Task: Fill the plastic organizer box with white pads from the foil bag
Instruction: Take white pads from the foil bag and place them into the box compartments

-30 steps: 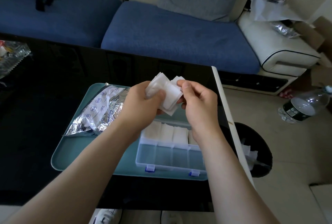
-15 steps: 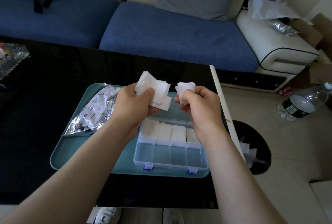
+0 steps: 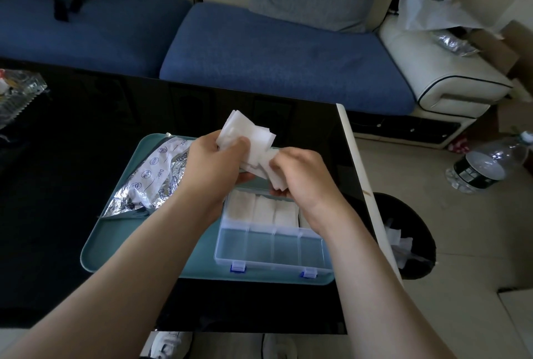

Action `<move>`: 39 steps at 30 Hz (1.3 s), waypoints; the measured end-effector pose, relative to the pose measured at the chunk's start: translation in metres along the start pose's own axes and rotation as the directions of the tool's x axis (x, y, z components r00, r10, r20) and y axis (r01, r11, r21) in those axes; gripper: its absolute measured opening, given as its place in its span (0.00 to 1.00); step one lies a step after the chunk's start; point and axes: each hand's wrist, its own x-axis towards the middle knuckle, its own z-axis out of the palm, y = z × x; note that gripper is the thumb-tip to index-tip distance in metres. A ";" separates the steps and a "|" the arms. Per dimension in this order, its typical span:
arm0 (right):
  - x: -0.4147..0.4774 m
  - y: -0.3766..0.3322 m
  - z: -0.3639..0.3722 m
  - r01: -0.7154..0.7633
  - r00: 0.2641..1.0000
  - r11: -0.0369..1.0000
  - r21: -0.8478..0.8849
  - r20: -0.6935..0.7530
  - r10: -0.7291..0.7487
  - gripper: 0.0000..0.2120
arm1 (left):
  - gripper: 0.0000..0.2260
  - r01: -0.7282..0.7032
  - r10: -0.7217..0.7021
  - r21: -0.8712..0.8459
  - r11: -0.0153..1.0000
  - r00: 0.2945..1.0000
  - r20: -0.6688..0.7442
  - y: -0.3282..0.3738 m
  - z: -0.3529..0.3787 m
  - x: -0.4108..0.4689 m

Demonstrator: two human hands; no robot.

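Ok, half a second ago the hands were apart, the right one carrying its own few sheets; now they've closed back up above the far edge of the box (image 3: pixel 274 265). Left hand (image 3: pixel 213 162) grips the main stack of pads (image 3: pixel 245 133) – thumb on top, fingers curled under, sheets fanned upward. Right hand (image 3: pixel 302 177) pinches a small bunch (image 3: pixel 277 178) at the lower right of that stack, fingers curled round it; can't tell whether the bunch is free or touching the stack. My read: a portion is being sorted out, and nothing from this handful is in the box yet.

Box sits at the near right corner of the tray (image 3: pixel 138 243), blue latches facing the person. Far row: three compartments packed with white pads, the fourth mostly hidden behind the right wrist. Near row: all four empty – roughly half done. Pads look thin, soft and square, likely to slip out of a fan. Foil bag (image 3: pixel 150 182) lies crumpled at the far left of the tray.
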 end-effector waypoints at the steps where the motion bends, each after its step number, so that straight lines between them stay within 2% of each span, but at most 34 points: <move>1: 0.000 0.000 0.000 0.005 1.000 1.000 -0.010 0.005 -0.005 0.11 | 0.07 0.007 -0.007 -0.009 1.000 1.000 -0.020 0.001 0.000 0.000; 6: 0.003 0.003 0.000 -0.015 1.000 1.000 -0.024 0.003 0.015 0.10 | 0.05 0.019 -0.022 -0.027 0.999 0.997 -0.077 0.007 0.000 -0.003; 11: -0.001 -0.002 -0.003 -0.052 0.999 0.997 0.063 -0.011 0.053 0.09 | 0.08 -0.008 -0.002 -0.074 0.997 0.991 -0.131 0.016 0.001 -0.010; 15: -0.006 -0.007 -0.009 -0.133 0.969 0.990 0.048 -0.202 0.140 0.12 | 0.08 -0.022 0.002 -0.104 0.994 0.984 -0.179 0.016 0.001 -0.008; 17: -0.006 -0.010 -0.011 -0.156 0.932 0.977 0.145 -0.306 0.194 0.09 | 0.07 -0.026 0.006 -0.096 0.995 0.981 -0.196 0.013 0.001 -0.006; 19: -0.005 -0.013 -0.009 -0.117 0.905 0.958 0.263 -0.368 0.212 0.06 | 0.06 -0.027 0.007 -0.094 0.995 0.979 -0.203 0.010 0.001 -0.004; 22: -0.006 -0.015 0.004 -0.067 0.930 0.908 0.414 -0.304 0.207 0.02 | 0.04 -0.021 -0.006 -0.133 0.991 0.980 -0.199 0.004 0.004 0.000; 26: -0.014 -0.017 0.025 -0.080 0.975 0.897 0.435 -0.155 0.162 0.02 | 0.04 -0.023 0.010 -0.112 0.993 0.993 -0.118 -0.001 0.006 0.003; 30: -0.017 -0.017 0.029 -0.047 0.967 0.909 0.414 -0.211 0.146 0.09 | 0.06 -0.007 -0.005 -0.120 0.993 0.995 -0.102 0.000 0.010 0.001; 36: -0.015 -0.016 0.033 -0.053 0.959 0.893 0.447 -0.227 0.171 0.07 | 0.08 0.040 -0.053 -0.198 0.979 0.997 -0.059 0.006 0.012 -0.002; 39: -0.014 -0.016 0.033 -0.074 0.961 0.895 0.441 -0.207 0.181 0.05 | 0.07 0.023 -0.029 -0.193 0.981 0.999 -0.032 0.005 0.011 -0.001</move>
